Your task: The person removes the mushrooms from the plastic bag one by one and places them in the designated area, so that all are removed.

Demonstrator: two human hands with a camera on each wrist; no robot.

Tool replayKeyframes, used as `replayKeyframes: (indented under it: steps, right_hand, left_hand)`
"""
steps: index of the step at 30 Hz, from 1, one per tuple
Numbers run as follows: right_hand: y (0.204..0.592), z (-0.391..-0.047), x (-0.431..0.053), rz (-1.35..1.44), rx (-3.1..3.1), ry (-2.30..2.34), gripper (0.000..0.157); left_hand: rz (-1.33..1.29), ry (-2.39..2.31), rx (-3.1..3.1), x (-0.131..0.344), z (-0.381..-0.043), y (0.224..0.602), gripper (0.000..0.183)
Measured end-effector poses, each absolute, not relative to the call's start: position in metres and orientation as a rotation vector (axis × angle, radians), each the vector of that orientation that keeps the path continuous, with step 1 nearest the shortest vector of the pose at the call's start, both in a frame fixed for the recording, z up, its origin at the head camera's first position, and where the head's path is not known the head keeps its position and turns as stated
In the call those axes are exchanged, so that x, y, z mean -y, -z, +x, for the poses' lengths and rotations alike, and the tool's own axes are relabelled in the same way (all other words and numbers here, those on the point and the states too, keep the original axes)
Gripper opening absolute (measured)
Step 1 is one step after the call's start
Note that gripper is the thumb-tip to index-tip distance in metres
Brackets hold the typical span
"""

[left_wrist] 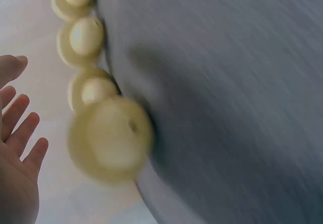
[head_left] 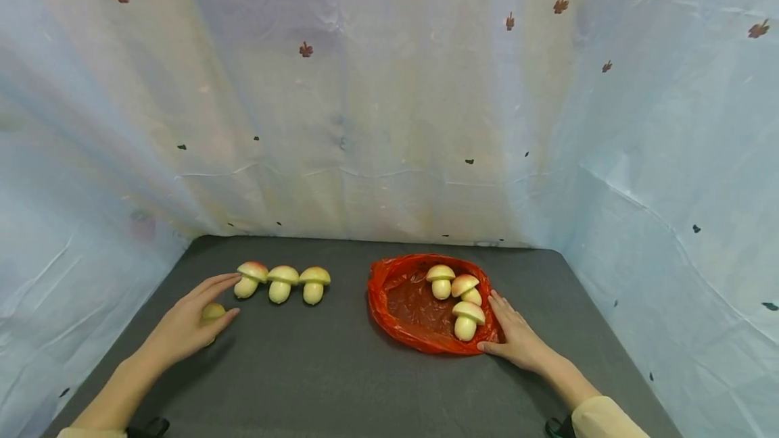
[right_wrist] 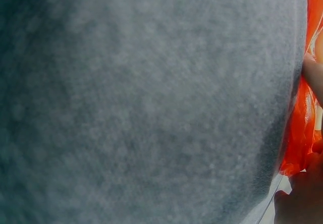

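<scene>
On the left, my left hand reaches over a pale yellow toy mushroom, thumb and fingers spread apart. The left wrist view shows a gap between that hand and the nearest mushroom. Just beyond stand three more mushrooms in a row, the leftmost one with a reddish cap. A red plastic bag, its mouth rolled wide, lies right of the middle with three mushrooms inside along its right side. Against the bag's right rim rests my right hand, fingers extended, thumb at the near edge.
A dark grey cloth covers the table. Pale hanging sheets with leaf prints enclose it at the back and both sides. Bare cloth lies between the mushroom row and the bag.
</scene>
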State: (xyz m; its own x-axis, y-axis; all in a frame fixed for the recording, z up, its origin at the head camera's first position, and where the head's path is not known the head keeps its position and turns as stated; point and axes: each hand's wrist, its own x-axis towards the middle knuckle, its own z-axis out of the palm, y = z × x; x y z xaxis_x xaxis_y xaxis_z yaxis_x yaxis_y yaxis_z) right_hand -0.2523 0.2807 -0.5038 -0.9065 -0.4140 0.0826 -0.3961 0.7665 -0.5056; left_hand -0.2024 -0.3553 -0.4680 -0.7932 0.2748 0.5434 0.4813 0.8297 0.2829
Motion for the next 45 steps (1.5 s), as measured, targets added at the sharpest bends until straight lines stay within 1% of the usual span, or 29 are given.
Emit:
replayKeyframes:
  steps: [6, 13, 21, 30, 35, 45]
  right_hand:
    - [0.507, -0.253, -0.283, -0.667, -2.914, 0.853, 0.105]
    - [0.509, -0.251, -0.284, -0.781, -2.96, 0.875, 0.102]
    - [0.504, -0.25, -0.28, -0.689, -2.927, 0.851, 0.104]
    - [0.505, -0.25, -0.281, -0.677, -2.926, 0.843, 0.105]
    - [0.506, -0.25, -0.282, -0.678, -2.919, 0.87, 0.104]
    - [0.51, -0.252, -0.282, -0.738, -2.944, 0.881, 0.102]
  left_hand:
    - [-0.638, 0.643, 2.437, 0.316, -0.225, 0.463, 0.07]
    - [-0.696, 0.829, 2.395, 0.269, -0.251, 0.456, 0.067]
    - [-0.812, 0.977, 2.357, 0.212, -0.275, 0.453, 0.061]
    - [-0.91, 1.123, 2.385, 0.144, -0.295, 0.45, 0.056]
    - [-0.919, 1.202, 2.431, 0.108, -0.308, 0.455, 0.052]
    - [-0.923, 1.182, 2.531, 0.051, -0.325, 0.467, 0.052]
